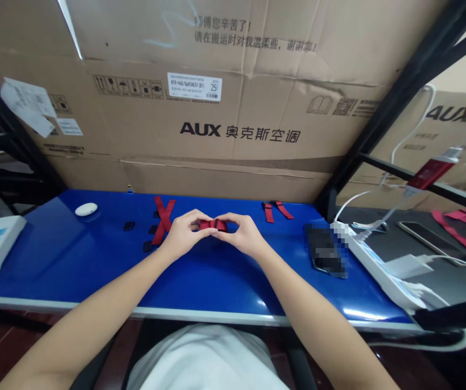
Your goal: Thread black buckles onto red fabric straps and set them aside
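Observation:
Above the middle of the blue table, my left hand (185, 232) and my right hand (241, 232) meet at the fingertips. Both pinch a short red webbing strap (206, 224), folded, with a black buckle (217, 223) on it. Fingers partly hide the strap and buckle. Just left of my left hand, red straps (163, 222) lie crossed in an X. Small black buckles lie by them, one buckle (129, 226) apart to the left and another (147, 247) near the lower end. Beyond my right hand lie two red straps with black buckles (268, 212).
A cardboard box wall (237, 173) closes off the back of the blue table (95, 271). At right are a blurred dark object (325, 252), a white power strip (379, 271) with cables, and a black metal frame (379, 119). A white round object (86, 209) lies at left.

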Demonstrator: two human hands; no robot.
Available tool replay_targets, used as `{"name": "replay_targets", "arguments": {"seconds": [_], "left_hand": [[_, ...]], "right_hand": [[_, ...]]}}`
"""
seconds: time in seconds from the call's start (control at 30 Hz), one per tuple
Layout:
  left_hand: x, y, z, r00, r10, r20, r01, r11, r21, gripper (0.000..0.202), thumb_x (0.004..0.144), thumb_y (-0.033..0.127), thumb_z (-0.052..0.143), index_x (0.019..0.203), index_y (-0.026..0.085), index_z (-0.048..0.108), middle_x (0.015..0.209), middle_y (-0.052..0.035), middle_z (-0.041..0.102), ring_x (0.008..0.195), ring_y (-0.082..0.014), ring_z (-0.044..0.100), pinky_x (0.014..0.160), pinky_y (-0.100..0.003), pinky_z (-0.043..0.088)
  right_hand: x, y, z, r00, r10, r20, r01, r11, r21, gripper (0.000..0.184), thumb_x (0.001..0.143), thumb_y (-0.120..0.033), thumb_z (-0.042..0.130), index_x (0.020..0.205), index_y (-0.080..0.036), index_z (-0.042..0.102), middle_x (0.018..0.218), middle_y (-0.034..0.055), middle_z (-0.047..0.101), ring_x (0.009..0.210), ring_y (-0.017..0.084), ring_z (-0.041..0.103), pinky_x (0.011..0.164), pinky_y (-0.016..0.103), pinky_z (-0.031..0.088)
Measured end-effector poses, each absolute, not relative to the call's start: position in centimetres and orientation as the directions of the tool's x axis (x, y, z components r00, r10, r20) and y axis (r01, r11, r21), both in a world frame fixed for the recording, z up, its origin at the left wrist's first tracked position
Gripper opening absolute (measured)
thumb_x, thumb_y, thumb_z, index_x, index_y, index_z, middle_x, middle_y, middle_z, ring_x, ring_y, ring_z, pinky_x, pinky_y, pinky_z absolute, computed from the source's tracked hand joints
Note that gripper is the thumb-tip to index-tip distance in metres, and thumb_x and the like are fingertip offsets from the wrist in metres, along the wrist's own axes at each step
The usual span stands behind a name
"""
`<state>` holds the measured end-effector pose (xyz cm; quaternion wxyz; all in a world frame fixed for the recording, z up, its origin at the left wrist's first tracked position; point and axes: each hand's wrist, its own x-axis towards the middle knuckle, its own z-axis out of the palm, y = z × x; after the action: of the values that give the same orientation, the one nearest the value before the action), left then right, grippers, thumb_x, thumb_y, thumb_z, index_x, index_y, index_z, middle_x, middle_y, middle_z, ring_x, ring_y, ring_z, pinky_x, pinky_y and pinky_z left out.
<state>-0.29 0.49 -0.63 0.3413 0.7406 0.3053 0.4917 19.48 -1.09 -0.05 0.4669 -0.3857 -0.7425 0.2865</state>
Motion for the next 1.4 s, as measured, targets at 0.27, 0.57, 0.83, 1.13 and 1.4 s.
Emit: {"name": "replay_targets", "arguments": {"seconds": [0.27,0.57,0.83,1.13,1.4], "left_hand": [[-0.6,0.2,0.0,0.292,0.834,0.467,0.094,-0.511,0.854,0.030,0.070,0.035,0.080,0.090,0.016,0.069,0.091,-0.0053,0.067,0.081,-0.0176,0.066,0.077,-0.033,0.057],[0.1,1.0,-0.9,0.336,0.910,0.244,-0.126,-0.214,0.969,0.036,0.073,0.039,0.078,0.087,0.015,0.056,0.079,-0.0028,0.069,0.065,-0.0162,0.069,0.069,-0.034,0.058],[-0.4,1.3,-0.9,0.356,0.924,0.139,-0.102,-0.110,0.989,0.031,0.070,0.032,0.079,0.090,0.013,0.064,0.070,-0.0023,0.067,0.059,-0.0132,0.064,0.059,-0.027,0.053],[-1.7,2.7,-1.8,0.493,0.868,0.055,0.305,-0.231,0.924,0.024,0.077,0.032,0.070,0.094,0.015,0.074,0.066,-0.0045,0.070,0.061,-0.0173,0.066,0.065,-0.030,0.053],[-0.4,3.1,-3.4,0.677,0.635,0.372,0.474,-0.763,0.440,0.019,0.087,0.030,0.062,0.096,0.023,0.077,0.110,-0.0088,0.069,0.104,-0.0246,0.062,0.097,-0.039,0.045]], "right_hand": [[20.5,-0.7,0.2,-0.325,0.852,0.411,0.172,0.481,-0.860,0.037,0.071,-0.036,0.078,0.102,-0.018,0.071,0.102,0.0060,0.073,0.096,0.023,0.067,0.092,0.037,0.050],[20.5,-0.4,-0.2,-0.326,0.825,0.461,0.228,0.542,-0.809,0.040,0.074,-0.033,0.074,0.112,-0.021,0.068,0.111,0.0072,0.070,0.102,0.023,0.065,0.096,0.038,0.048],[20.5,-0.4,-0.3,-0.345,0.813,0.470,0.376,0.578,-0.724,0.034,0.076,-0.042,0.073,0.102,-0.020,0.071,0.097,0.0058,0.070,0.087,0.020,0.064,0.082,0.033,0.049],[22.7,2.7,-1.2,-0.528,0.805,0.271,0.573,0.573,-0.586,0.030,0.069,-0.026,0.079,0.098,-0.020,0.074,0.088,0.0030,0.066,0.078,0.017,0.058,0.074,0.030,0.045],[23.2,7.0,-2.1,-0.499,0.838,0.221,0.696,0.539,-0.474,0.051,0.071,-0.030,0.079,0.120,-0.023,0.066,0.113,0.0088,0.062,0.106,0.024,0.056,0.095,0.040,0.044]]}}
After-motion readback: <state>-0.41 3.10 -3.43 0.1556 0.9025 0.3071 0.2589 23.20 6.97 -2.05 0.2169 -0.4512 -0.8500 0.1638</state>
